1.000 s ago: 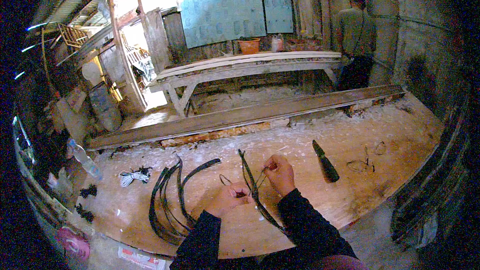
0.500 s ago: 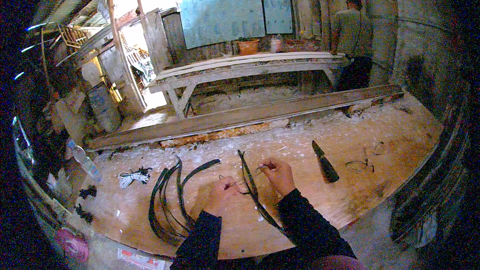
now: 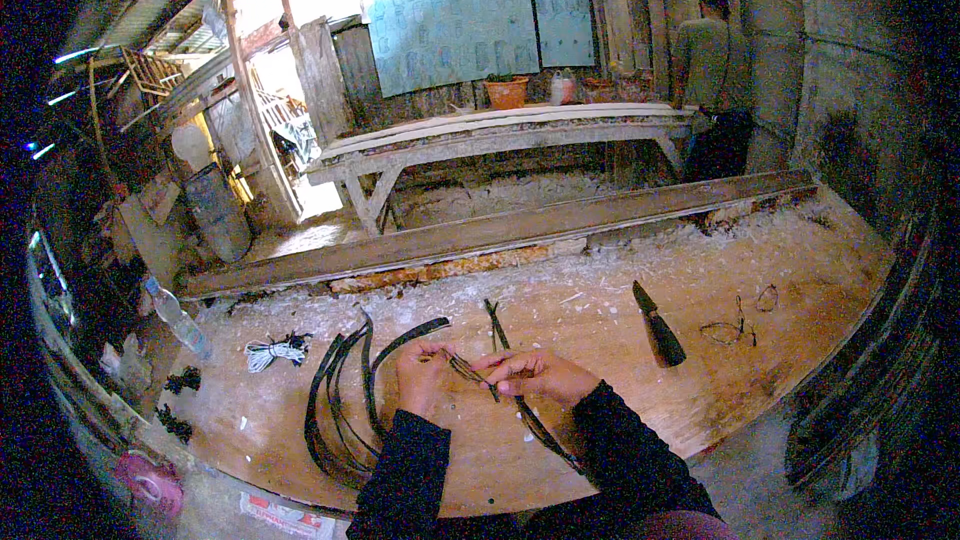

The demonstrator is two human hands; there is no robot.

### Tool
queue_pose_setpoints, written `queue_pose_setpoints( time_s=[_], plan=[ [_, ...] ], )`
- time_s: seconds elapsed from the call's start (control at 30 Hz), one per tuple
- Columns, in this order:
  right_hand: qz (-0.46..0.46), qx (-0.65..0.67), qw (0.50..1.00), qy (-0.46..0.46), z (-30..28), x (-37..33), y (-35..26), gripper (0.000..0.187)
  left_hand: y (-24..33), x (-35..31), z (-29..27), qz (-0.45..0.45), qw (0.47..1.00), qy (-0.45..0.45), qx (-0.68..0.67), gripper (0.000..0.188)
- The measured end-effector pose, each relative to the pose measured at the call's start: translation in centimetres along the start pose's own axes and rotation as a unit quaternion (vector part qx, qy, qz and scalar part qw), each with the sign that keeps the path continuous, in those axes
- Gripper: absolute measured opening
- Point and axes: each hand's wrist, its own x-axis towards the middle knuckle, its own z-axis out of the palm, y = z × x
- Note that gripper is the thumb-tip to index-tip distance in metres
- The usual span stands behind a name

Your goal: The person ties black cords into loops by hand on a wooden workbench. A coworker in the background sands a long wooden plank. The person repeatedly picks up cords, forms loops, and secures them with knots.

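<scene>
My left hand is closed in a pinch on one end of some thin dark strands above the wooden table. My right hand grips the other end, its thumb and fingers pressed together; the strands look twisted or looped, too fine to make out fully. Under the right hand run long dark flat strips, crossing near their far end. Several curved black strips lie left of my left hand. To the right rests a knife with a dark handle, its tip pointing away from me.
Thin wiry loops lie at the table's right. On the left are a white cord bundle, small black bundles and a plastic bottle. A long plank borders the far edge. Beyond, a person stands at a bench.
My hands have come closer together; the right one has moved down and left, across the dark strips. More of the thin strands now shows between my fingers. The view has shifted slightly.
</scene>
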Motion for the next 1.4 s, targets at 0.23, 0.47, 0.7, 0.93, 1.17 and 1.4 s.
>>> queue_pose_setpoints(
  time_s=[0.23, 0.47, 0.7, 0.93, 1.17, 1.4],
  plan=[
    [-0.009, 0.008, 0.999, 0.045, -0.6, -0.2, -0.8, 0.007, 0.1, -0.3, -0.2, -0.063, 0.987, -0.145, 0.029, 0.004],
    [-0.110, -0.020, 0.974, 0.197, -2.3, 0.9, 0.6, 0.013, -1.0, -1.1, 1.0, -0.065, 0.955, -0.288, -0.034, 0.006],
    [-0.154, -0.286, 0.873, 0.363, -2.8, 1.4, 1.6, 0.008, 2.4, -2.7, 2.0, -0.010, 0.911, -0.413, -0.013, 0.014],
    [-0.156, -0.462, 0.745, 0.456, -2.0, 1.5, 1.0, 0.008, 4.7, -4.8, 3.2, -0.075, 0.906, -0.407, -0.092, 0.019],
    [-0.191, -0.469, 0.723, 0.470, -2.4, 1.1, 0.7, 0.012, 5.1, -3.9, 2.8, -0.020, 0.955, -0.296, 0.031, 0.017],
    [-0.166, -0.266, 0.880, 0.357, -2.3, 1.3, 1.6, 0.013, 5.2, -1.9, 2.1, 0.018, 0.994, 0.066, 0.080, 0.013]
  ],
)
